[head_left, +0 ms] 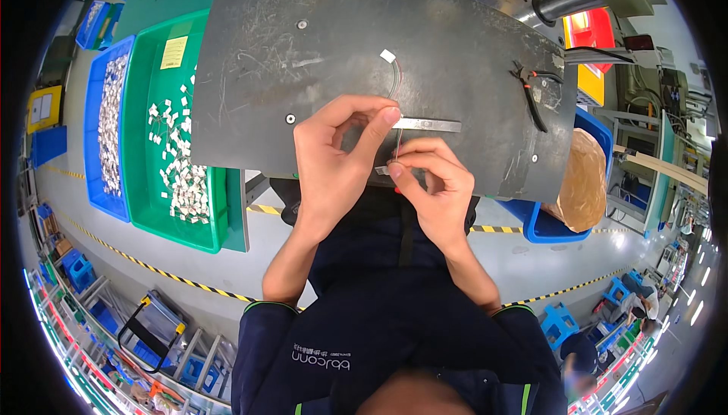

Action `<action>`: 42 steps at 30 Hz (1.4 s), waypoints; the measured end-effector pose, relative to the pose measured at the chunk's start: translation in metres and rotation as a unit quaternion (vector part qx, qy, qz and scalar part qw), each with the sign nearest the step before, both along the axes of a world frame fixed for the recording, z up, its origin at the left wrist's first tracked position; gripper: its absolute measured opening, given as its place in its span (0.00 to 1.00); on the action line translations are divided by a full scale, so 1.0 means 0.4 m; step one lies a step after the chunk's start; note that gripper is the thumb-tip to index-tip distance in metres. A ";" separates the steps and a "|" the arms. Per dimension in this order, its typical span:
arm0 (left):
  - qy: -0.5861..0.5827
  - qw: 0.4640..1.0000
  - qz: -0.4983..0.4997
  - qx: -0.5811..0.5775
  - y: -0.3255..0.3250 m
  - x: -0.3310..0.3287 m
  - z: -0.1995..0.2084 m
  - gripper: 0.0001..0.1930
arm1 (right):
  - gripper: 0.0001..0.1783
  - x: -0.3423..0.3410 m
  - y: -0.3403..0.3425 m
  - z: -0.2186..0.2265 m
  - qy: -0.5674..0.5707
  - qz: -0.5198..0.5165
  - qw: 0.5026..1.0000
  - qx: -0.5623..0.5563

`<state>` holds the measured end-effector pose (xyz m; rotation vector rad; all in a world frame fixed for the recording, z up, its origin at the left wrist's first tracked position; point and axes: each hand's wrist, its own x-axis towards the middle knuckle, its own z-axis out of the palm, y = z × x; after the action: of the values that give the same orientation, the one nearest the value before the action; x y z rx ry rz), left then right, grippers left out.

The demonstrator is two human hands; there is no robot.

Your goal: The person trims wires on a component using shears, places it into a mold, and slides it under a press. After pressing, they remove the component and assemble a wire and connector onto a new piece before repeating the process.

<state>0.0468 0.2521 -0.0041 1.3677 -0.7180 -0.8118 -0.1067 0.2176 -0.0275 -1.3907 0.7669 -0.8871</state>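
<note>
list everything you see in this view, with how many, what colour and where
dark plate: 1, grey, centre
wire lead: 1, thin wires with white connector, pinched between the hands
metal strip: 1, silver, on plate
cutters: 1, black and orange, plate's right side
green bin: 1, green, left of plate
connectors: many, white, in green bin
paper note: 1, yellow, in green bin
left blue bin: 1, blue, far left, full of small pale pieces
right blue bin: 1, blue, right of plate
wrapping: 1, brown, in right blue bin
stools: several, blue, floor
floor tape: several strips, yellow-black, floor
left hand: 1, bare, centre
right hand: 1, bare, right of centre
</note>
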 end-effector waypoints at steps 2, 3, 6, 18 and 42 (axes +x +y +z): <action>0.001 1.000 -0.016 0.013 0.009 0.008 0.004 0.07 | 0.06 -0.002 0.005 -0.003 0.008 0.035 0.999 0.027; 0.010 0.999 -0.033 0.028 0.017 0.014 0.005 0.07 | 0.06 -0.003 0.004 -0.004 0.009 0.035 0.999 0.028; 0.019 0.998 -0.047 0.039 0.031 0.023 0.010 0.07 | 0.07 -0.008 -0.009 -0.006 0.017 0.072 0.997 0.032; -0.078 0.995 -0.052 0.026 0.042 0.015 0.000 0.05 | 0.06 0.004 -0.036 0.021 0.052 0.027 0.998 -0.027; -0.081 0.988 -0.092 0.094 0.085 -0.008 -0.003 0.10 | 0.13 -0.034 0.014 -0.001 0.003 0.009 0.999 0.037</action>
<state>0.0435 0.2862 -0.0052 1.5666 -0.9233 -0.9410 -0.1201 0.2233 -0.0280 -1.3341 0.7824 -0.8326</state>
